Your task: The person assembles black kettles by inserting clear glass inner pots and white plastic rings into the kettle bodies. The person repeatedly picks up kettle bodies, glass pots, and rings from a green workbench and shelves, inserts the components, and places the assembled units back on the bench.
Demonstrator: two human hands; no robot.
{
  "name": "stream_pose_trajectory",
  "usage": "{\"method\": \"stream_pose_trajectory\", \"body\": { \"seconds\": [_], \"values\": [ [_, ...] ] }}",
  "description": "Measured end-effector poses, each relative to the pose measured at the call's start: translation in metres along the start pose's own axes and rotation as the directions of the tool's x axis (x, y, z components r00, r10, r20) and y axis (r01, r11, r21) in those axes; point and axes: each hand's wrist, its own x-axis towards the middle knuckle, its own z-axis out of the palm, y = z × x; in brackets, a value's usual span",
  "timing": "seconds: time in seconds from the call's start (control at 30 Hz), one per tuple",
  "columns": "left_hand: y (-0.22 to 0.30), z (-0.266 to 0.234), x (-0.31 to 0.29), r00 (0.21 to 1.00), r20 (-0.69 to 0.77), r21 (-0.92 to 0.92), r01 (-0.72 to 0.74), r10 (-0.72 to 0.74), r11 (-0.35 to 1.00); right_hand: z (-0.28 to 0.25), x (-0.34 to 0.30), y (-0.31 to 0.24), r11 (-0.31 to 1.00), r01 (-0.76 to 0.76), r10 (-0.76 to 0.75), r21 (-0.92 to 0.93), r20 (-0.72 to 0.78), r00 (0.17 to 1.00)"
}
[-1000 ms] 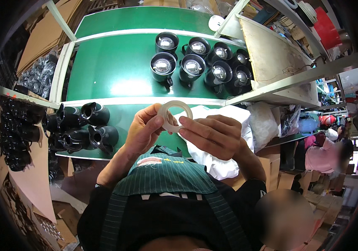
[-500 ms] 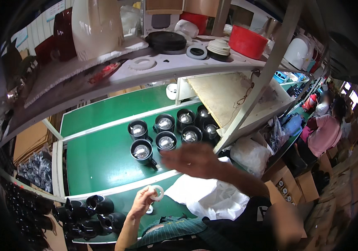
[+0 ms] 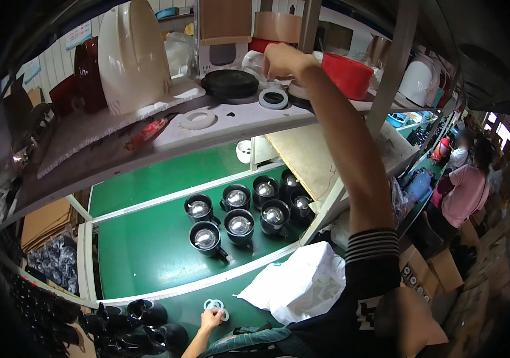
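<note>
My left hand (image 3: 211, 318), low at the bench's near edge, pinches a white ring (image 3: 224, 314). Touching or overlapping that ring is another pale ring (image 3: 212, 304); whether my fingers hold both I cannot tell. My right arm stretches up to the shelf, where my right hand (image 3: 287, 61) bends its fingers down among white parts. Those fingertips are partly hidden, and what they grip does not show. Below my right wrist sits a stack of round lids or rings (image 3: 300, 94), beside a grey ring (image 3: 273, 99) and black discs (image 3: 230, 83).
Several black handled cups (image 3: 205, 238) with shiny insides stand on the green bench (image 3: 141, 256). A white bag (image 3: 299, 280) lies at the near right. The shelf (image 3: 165, 140) crosses above, with a red tub (image 3: 346, 75). Black jugs (image 3: 147, 311) sit at lower left.
My right hand has gone from above the cups up to the shelf. My left hand has lowered with its ring, beside the other ring. The view has shifted slightly.
</note>
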Motion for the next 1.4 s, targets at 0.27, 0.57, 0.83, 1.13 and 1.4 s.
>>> {"method": "stream_pose_trajectory", "body": {
  "seconds": [0.27, 0.57, 0.83, 1.13, 1.4],
  "values": [
    [-0.019, 0.024, 0.006, 0.960, -0.192, 0.071, -0.193, 0.203, 0.979, -0.005, 0.007, -0.027, 0.981, -0.172, 0.190, -0.095, 0.244, 0.951],
    [0.001, 0.007, 0.006, 1.000, 0.029, 0.082, 0.006, -0.008, 0.997, -0.011, 0.005, 0.019, 0.988, -0.058, 0.070, -0.144, 0.077, 0.995],
    [0.005, 0.003, 0.000, 0.989, -0.147, 0.040, -0.008, 0.014, 0.999, -0.006, -0.027, 0.017, 0.946, 0.036, -0.199, -0.322, -0.490, 0.849],
    [-0.008, 0.012, 0.007, 0.992, -0.121, 0.040, 0.028, -0.023, 0.999, 0.005, -0.029, 0.025, 0.992, -0.025, -0.035, -0.126, -0.455, 0.890],
    [-0.024, 0.017, 0.016, 0.991, -0.100, -0.038, 0.087, -0.090, 0.995, 0.010, -0.012, 0.047, 0.981, 0.002, 0.076, 0.196, -0.389, 0.918]
  ]
}}
